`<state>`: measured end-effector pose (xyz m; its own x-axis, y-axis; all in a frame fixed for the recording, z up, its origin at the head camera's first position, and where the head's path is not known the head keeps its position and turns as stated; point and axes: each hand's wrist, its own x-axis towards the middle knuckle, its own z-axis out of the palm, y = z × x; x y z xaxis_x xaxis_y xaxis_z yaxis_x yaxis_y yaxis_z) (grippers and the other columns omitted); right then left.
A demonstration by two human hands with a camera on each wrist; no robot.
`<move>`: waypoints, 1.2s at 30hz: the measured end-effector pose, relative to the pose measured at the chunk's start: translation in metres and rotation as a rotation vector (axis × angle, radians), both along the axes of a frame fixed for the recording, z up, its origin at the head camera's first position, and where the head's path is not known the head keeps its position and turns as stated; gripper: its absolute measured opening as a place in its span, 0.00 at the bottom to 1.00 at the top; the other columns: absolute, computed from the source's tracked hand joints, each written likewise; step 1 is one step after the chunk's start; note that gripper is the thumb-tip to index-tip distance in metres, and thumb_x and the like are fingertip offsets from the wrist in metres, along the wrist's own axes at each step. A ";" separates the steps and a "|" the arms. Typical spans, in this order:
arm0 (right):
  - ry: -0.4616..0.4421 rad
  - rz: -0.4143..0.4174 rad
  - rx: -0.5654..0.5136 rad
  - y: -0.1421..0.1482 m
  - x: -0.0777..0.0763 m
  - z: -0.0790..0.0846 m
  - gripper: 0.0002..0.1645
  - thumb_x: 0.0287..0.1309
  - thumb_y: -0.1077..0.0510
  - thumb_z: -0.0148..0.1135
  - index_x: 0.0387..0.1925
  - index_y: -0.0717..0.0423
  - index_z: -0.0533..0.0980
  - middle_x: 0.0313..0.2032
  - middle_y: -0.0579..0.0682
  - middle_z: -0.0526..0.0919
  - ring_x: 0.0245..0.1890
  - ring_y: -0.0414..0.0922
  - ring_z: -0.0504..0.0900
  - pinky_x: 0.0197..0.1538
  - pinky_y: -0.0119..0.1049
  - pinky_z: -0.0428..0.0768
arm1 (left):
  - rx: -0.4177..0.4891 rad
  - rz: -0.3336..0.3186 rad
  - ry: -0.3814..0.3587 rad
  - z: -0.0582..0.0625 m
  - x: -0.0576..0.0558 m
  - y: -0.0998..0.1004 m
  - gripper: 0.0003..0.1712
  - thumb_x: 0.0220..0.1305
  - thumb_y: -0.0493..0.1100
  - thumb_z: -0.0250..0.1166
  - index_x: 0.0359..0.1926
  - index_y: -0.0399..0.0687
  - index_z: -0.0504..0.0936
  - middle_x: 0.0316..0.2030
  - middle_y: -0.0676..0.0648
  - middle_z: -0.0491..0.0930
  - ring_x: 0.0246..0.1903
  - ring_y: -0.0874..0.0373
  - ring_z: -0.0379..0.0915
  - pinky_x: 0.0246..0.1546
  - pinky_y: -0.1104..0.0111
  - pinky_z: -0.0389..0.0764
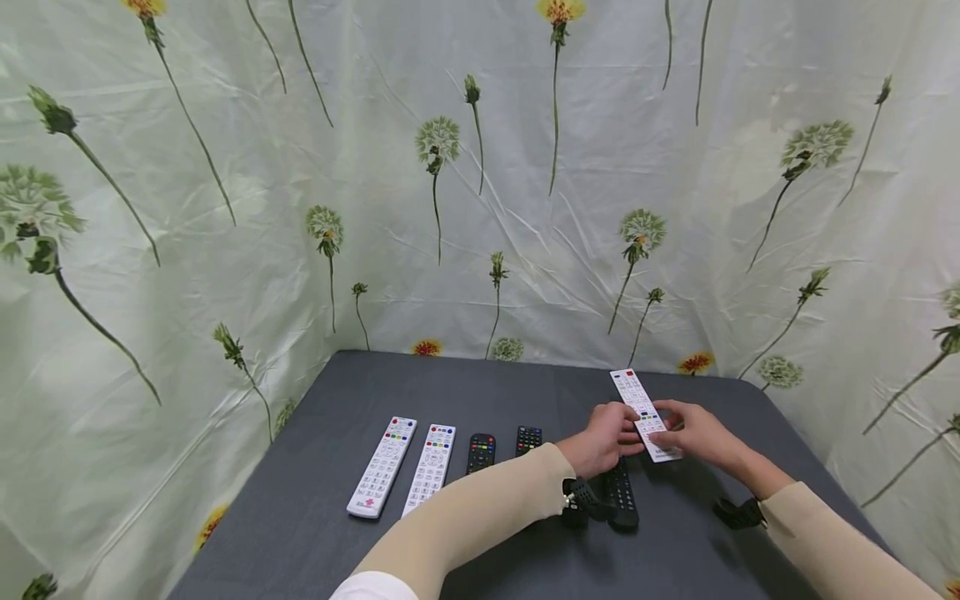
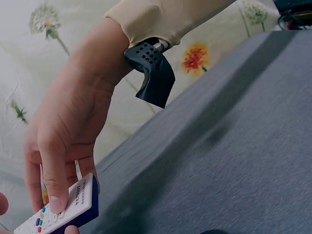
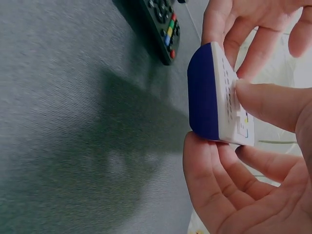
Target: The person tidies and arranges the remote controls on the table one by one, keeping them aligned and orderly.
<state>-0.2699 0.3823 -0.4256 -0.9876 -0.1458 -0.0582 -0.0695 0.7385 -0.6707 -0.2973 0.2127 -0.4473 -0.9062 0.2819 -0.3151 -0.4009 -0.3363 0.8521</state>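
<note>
A white remote control (image 1: 632,392) with a dark blue back is held above the dark table, tilted. My right hand (image 1: 693,429) grips its near end. The thumb (image 3: 265,100) lies on the button face, and the other fingers curl round the side and underneath. At the remote's opposite edge is my left hand (image 1: 600,437). In the right wrist view its fingers (image 3: 214,24) reach behind the remote, while its thumb stands apart from it. Under the left hand and wrist lies a black remote (image 1: 622,496), partly hidden.
Two white remotes (image 1: 382,467) (image 1: 431,467) lie side by side on the left of the table (image 1: 300,508). Black remotes (image 1: 481,451) (image 1: 528,439) lie beside them, partly covered by the left sleeve. A flowered cloth (image 1: 480,208) hangs behind the table and along its sides.
</note>
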 end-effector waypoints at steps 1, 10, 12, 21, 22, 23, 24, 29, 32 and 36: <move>-0.004 -0.005 0.000 0.000 0.003 0.000 0.43 0.59 0.54 0.72 0.67 0.73 0.64 0.37 0.55 0.80 0.31 0.48 0.78 0.28 0.41 0.79 | 0.000 -0.005 -0.002 0.000 0.002 0.000 0.10 0.53 0.33 0.59 0.38 0.36 0.78 0.38 0.35 0.78 0.32 0.47 0.80 0.46 0.47 0.83; 0.003 -0.029 -0.028 0.001 0.030 -0.006 0.42 0.58 0.56 0.72 0.66 0.74 0.64 0.36 0.55 0.80 0.31 0.48 0.78 0.26 0.39 0.79 | -0.006 -0.071 -0.006 0.003 0.024 0.000 0.12 0.53 0.35 0.58 0.39 0.35 0.80 0.38 0.34 0.80 0.31 0.45 0.79 0.46 0.42 0.81; 0.002 -0.039 -0.043 0.002 0.035 -0.008 0.42 0.58 0.56 0.72 0.66 0.74 0.64 0.35 0.54 0.79 0.30 0.48 0.77 0.26 0.39 0.78 | 0.001 -0.080 -0.013 0.004 0.030 -0.001 0.13 0.54 0.36 0.58 0.40 0.33 0.80 0.39 0.33 0.80 0.33 0.43 0.79 0.47 0.40 0.80; -0.086 -0.116 -0.081 0.003 0.050 -0.026 0.44 0.58 0.55 0.72 0.67 0.74 0.63 0.34 0.54 0.79 0.27 0.49 0.77 0.25 0.40 0.77 | -0.029 -0.099 -0.079 0.006 0.051 -0.004 0.14 0.55 0.38 0.57 0.40 0.31 0.76 0.39 0.33 0.74 0.36 0.38 0.75 0.52 0.40 0.77; -0.097 -0.126 -0.086 0.002 0.051 -0.027 0.44 0.58 0.55 0.72 0.67 0.74 0.63 0.34 0.54 0.79 0.26 0.49 0.77 0.26 0.40 0.77 | -0.039 -0.098 -0.082 0.005 0.052 -0.004 0.14 0.55 0.38 0.57 0.40 0.31 0.76 0.39 0.33 0.74 0.36 0.38 0.74 0.52 0.41 0.77; -0.101 -0.131 -0.090 0.002 0.053 -0.029 0.44 0.57 0.55 0.72 0.67 0.74 0.63 0.34 0.54 0.79 0.26 0.49 0.77 0.25 0.40 0.77 | -0.049 -0.101 -0.082 0.005 0.052 -0.004 0.14 0.55 0.37 0.57 0.40 0.31 0.75 0.39 0.32 0.74 0.36 0.38 0.74 0.52 0.41 0.77; -0.104 -0.134 -0.094 0.002 0.054 -0.030 0.44 0.57 0.55 0.72 0.67 0.74 0.63 0.34 0.54 0.79 0.25 0.49 0.76 0.25 0.39 0.77 | -0.053 -0.108 -0.083 0.005 0.053 -0.004 0.14 0.56 0.38 0.56 0.40 0.30 0.75 0.39 0.32 0.73 0.36 0.37 0.73 0.53 0.42 0.76; -0.119 -0.134 -0.113 0.003 0.062 -0.034 0.45 0.58 0.54 0.72 0.66 0.76 0.63 0.34 0.53 0.78 0.25 0.48 0.76 0.25 0.39 0.77 | -0.053 -0.156 -0.091 0.003 0.055 -0.004 0.17 0.57 0.38 0.55 0.43 0.27 0.73 0.38 0.29 0.70 0.42 0.30 0.71 0.57 0.40 0.72; -0.122 -0.122 -0.129 0.004 0.065 -0.036 0.44 0.58 0.55 0.72 0.66 0.76 0.63 0.33 0.53 0.77 0.25 0.48 0.75 0.25 0.38 0.77 | -0.047 -0.180 -0.106 0.002 0.057 -0.005 0.18 0.58 0.38 0.56 0.46 0.26 0.73 0.39 0.28 0.69 0.44 0.28 0.70 0.58 0.38 0.70; -0.114 -0.097 -0.124 0.006 0.068 -0.042 0.42 0.59 0.57 0.71 0.65 0.77 0.64 0.31 0.52 0.77 0.22 0.47 0.74 0.24 0.37 0.76 | -0.049 -0.219 -0.124 0.000 0.060 -0.006 0.20 0.59 0.38 0.56 0.48 0.26 0.72 0.40 0.27 0.70 0.46 0.27 0.70 0.59 0.38 0.69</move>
